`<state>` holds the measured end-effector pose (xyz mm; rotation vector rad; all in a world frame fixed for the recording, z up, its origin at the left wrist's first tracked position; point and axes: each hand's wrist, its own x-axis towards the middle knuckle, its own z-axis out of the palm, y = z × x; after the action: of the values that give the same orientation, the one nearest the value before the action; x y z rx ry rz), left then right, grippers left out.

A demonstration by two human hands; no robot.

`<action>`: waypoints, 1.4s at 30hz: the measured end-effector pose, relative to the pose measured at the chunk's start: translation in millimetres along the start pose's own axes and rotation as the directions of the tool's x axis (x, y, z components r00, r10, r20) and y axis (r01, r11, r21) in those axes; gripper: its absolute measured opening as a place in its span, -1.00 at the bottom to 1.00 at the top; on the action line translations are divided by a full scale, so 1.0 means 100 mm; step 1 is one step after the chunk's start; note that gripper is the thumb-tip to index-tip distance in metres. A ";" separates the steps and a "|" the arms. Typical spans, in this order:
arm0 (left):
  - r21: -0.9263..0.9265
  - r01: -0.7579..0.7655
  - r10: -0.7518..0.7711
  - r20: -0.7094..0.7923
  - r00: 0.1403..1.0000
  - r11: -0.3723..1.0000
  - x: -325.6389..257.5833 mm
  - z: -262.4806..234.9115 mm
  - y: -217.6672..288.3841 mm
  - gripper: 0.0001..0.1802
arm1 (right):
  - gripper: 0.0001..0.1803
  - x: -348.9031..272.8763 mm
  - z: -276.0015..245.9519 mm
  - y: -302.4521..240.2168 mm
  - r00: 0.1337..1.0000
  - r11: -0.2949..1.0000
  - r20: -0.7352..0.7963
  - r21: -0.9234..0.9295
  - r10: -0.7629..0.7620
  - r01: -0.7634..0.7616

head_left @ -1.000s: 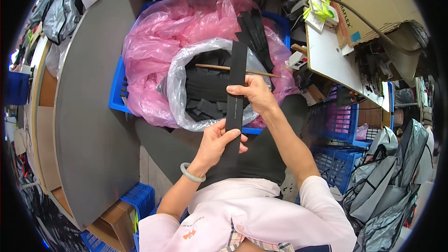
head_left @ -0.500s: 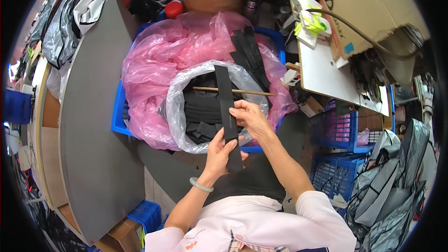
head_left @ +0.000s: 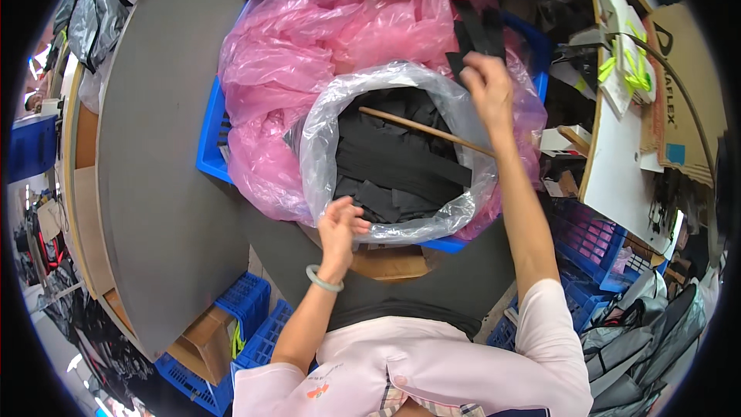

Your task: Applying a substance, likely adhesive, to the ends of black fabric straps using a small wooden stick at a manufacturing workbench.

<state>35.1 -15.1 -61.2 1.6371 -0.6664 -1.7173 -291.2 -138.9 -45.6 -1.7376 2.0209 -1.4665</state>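
Observation:
My left hand (head_left: pixel 340 233) is empty, its fingers loosely bent and apart, beside the near left rim of a clear plastic bag (head_left: pixel 318 135). Inside that bag lie many flat black fabric strips (head_left: pixel 397 162). A thin wooden stick (head_left: pixel 421 125) rests across the bag's mouth. Farther back on the right, my right hand (head_left: pixel 489 94) touches a small bunch of black strips (head_left: pixel 480 31) on pink plastic sheeting (head_left: pixel 370 27). Its fingers are bent and slightly blurred, so whether they grip a strip is unclear.
A blue crate (head_left: pixel 210 156) surrounds the pink plastic. On the left stands a grey tabletop (head_left: pixel 166 162); a white shelf (head_left: pixel 621 162) with a cardboard box (head_left: pixel 691 100) is on the right. Blue baskets (head_left: pixel 590 243) and grey silvery fabric (head_left: pixel 656 355) lie below it.
The black strip held in both hands is out of them; strips lie across the bag. My right hand has moved up and right to the bunch, my left slightly left. The view has shifted.

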 end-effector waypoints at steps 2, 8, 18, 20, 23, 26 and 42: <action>-0.013 0.020 -0.021 -0.094 0.995 1.000 0.09 -0.18 0.00 -0.68 | -0.86 -0.58 0.15 -0.60 0.885 0.936 0.421 0.187 0.199 -0.300; 0.405 0.068 -0.061 -0.030 0.998 0.912 0.26 0.03 -0.13 -0.72 | -0.56 -1.91 0.67 -0.95 0.842 0.990 0.526 -0.125 0.121 -0.064; -0.172 0.136 -0.137 0.003 0.991 0.976 0.14 0.09 0.08 -0.92 | -0.62 -2.05 0.35 -1.05 0.700 0.792 0.625 0.205 0.347 -0.575; -0.324 0.124 -0.071 0.171 0.983 0.938 0.06 0.03 0.32 -0.92 | -0.68 -1.91 0.20 -1.16 0.616 0.540 0.695 0.379 0.370 -0.752; -0.372 0.110 0.008 0.301 0.954 0.922 -0.07 0.02 0.57 -0.93 | -0.64 -1.67 -0.09 -1.46 0.580 0.352 0.737 0.471 0.347 -0.809; -0.426 0.088 0.095 0.390 0.916 0.901 -0.13 -0.01 0.69 -0.92 | -0.54 -1.46 -0.39 -1.63 0.737 0.673 0.668 0.500 0.100 -0.545; 0.173 -0.638 0.502 0.479 0.720 0.750 -0.73 -0.08 0.61 -0.46 | -0.94 -1.50 -0.63 -2.09 0.703 0.326 0.647 0.624 0.295 -0.710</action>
<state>49.9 1.6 31.8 1.0645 -1.5670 -1.5083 -130.0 42.8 60.8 -0.7262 1.0609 -1.2957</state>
